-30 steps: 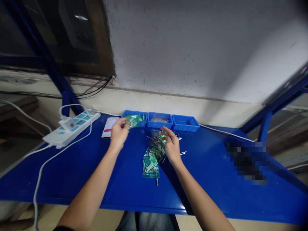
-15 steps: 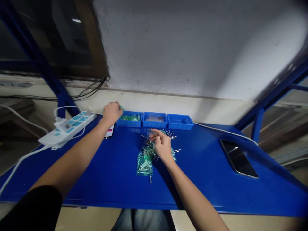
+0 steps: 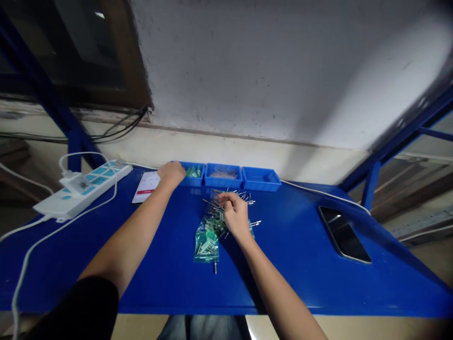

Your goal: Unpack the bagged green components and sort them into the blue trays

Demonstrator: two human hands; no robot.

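My left hand is closed, knuckles up, at the left end of the left blue bin, which holds small green bags. Its fingertips are hidden, so what they grip cannot be seen. Over a pile of thin metal pins, some with a thicker end, is my right hand. Its thumb and forefinger are pinched together at the pile; I cannot make out what is between them. Beneath and in front of this hand lies a clear green plastic bag with more pins on and in it. One pin sticks out below the bag.
The middle bin contains small pale pieces, and the right bin stands beside it. A lit phone lies by my left wrist, a dark phone at the right. A white power strip with cables occupies the left side.
My left hand has moved down to the left bin; the green piece seen at its fingertips no longer shows. My right hand stays at the pile. The view has shifted slightly.
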